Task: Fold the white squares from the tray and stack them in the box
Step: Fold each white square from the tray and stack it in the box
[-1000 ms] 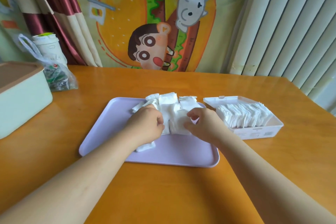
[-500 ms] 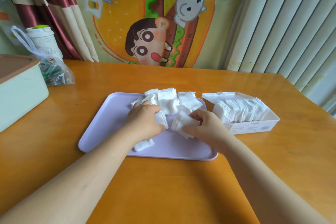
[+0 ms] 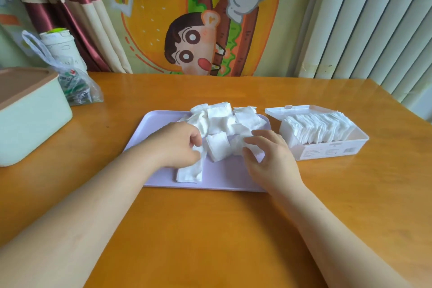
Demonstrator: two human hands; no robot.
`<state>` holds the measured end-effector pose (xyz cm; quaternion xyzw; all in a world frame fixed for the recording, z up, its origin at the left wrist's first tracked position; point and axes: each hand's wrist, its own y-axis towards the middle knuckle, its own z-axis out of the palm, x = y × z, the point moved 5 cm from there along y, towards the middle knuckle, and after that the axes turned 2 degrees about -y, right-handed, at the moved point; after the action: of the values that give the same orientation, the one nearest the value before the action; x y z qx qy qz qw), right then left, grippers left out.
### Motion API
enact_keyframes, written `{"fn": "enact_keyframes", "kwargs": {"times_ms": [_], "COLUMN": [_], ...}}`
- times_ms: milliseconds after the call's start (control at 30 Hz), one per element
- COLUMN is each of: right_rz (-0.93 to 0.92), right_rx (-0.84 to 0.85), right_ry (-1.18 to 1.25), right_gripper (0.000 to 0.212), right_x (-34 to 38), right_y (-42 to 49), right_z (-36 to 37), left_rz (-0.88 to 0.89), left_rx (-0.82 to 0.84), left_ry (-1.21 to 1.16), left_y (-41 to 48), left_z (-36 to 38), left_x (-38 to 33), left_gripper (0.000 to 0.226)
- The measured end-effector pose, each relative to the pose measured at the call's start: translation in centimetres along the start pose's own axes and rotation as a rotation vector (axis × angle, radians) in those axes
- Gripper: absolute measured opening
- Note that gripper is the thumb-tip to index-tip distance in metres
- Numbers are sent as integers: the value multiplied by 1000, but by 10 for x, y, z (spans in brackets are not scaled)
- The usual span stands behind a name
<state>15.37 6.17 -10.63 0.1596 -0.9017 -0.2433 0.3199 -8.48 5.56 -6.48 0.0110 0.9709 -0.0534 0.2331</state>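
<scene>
Tabletop (image 3: 210,229): orange wood, carrying everything in view.
Tray (image 3: 152,128): pale lilac, flat, at the middle of the tabletop, long side toward the camera.
White squares (image 3: 224,119): loose heap on the far half of the tray, overlapping and crumpled, some edges turned up.
Single square (image 3: 217,147): lying between the two hands, just in front of the heap, one corner tilted toward the camera.
Long strip (image 3: 189,174): white piece stretched from under the left hand toward the near edge of the tray, flat on the tray.
Left hand (image 3: 175,145): curled, fingers pinched on the upper end of the long strip, knuckles up.
Right hand (image 3: 268,154): fingers spread and bent, resting on a white piece at the right side of the heap; whether gripping or only pressing, cannot tell.
Box (image 3: 327,152): white, open, just right of the tray, lid hinged back on its far side.
Stack in box (image 3: 315,127): folded white squares packed upright in a row, filling most of the box.
Green container (image 3: 30,110): pale green with a brown lid, at the left edge.
Plastic bag (image 3: 77,86): clear, behind the green container, a white cup (image 3: 60,47) within it.
</scene>
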Motion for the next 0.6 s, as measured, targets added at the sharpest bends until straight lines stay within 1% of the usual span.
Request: {"fn": "enact_keyframes", "kwargs": {"times_ms": [33, 67, 100, 167, 233, 267, 367, 400, 467, 500, 600], "right_rz": [-23, -33, -36, -57, -90, -96, -70, -65, -60, -59, 0], "right_rx": [0, 7, 18, 18, 9, 14, 51, 41, 8, -6, -1], "right_ry": [5, 11, 24, 39, 38, 53, 122, 132, 151, 163, 256], "right_gripper": [21, 18, 16, 12, 9, 8, 9, 9, 9, 10, 17], "right_x": [5, 8, 10, 12, 12, 10, 8, 7, 7, 8, 10], "right_y": [-3, -4, -6, -10, -13, -15, -17, -17, -16, -15, -15], "right_z": [2, 2, 3, 1, -3, -5, -8, -9, -11, -12, -17], "left_rz": [-36, -55, -62, -63, -67, -72, -101, -102, -86, -73, -14], "left_rx": [101, 166, 189, 160, 135, 146, 176, 173, 138, 104, 49], "left_ry": [54, 78, 76, 26, -35, -66, -170, -183, -219, -273, -581], "left_y": [-7, -11, -14, -16, -15, -15, -18, -18, -18, -18, -17], "left_z": [2, 6, 9, 13, 16, 18, 24, 25, 25, 23, 23], "left_x": [7, 11, 14, 17, 15, 12, 5, 3, 0, -1, -12], "left_gripper": [32, 40, 48, 65, 70, 66, 37, 31, 25, 23, 21]}}
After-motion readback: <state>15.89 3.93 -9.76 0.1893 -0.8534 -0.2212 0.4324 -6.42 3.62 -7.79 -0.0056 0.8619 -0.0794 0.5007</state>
